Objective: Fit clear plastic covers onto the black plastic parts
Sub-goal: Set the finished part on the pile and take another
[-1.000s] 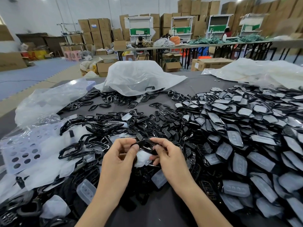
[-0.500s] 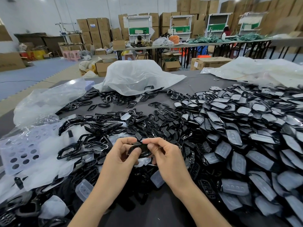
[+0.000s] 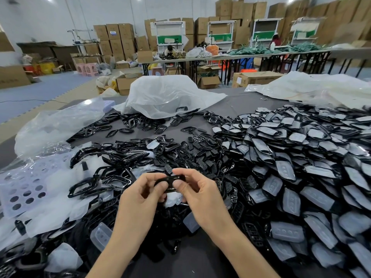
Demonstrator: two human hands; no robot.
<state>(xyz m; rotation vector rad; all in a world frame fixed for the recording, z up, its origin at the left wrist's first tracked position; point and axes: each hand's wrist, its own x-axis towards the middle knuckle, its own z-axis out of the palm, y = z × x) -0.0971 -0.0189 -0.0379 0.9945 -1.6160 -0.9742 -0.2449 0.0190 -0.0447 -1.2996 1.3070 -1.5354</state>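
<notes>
A small black plastic part (image 3: 170,182) is held just above the table, between both hands. My left hand (image 3: 140,199) pinches its left end with thumb and fingertips. My right hand (image 3: 200,195) pinches its right end the same way. A clear plastic cover (image 3: 172,198) shows just below the part, between the hands; whether it is held I cannot tell. Loose black frames (image 3: 112,177) lie heaped to the left. A large pile of covered black parts (image 3: 291,167) fills the right side.
The dark table (image 3: 180,259) carries clear bags and perforated film (image 3: 24,189) at the left and a white plastic bag (image 3: 166,97) at the back. Loose clear covers (image 3: 101,235) lie near the front. Cartons and work tables stand beyond.
Both hands have drawn closer together around the black part, and the part has turned so that it lies flatter and more edge-on between the fingertips.
</notes>
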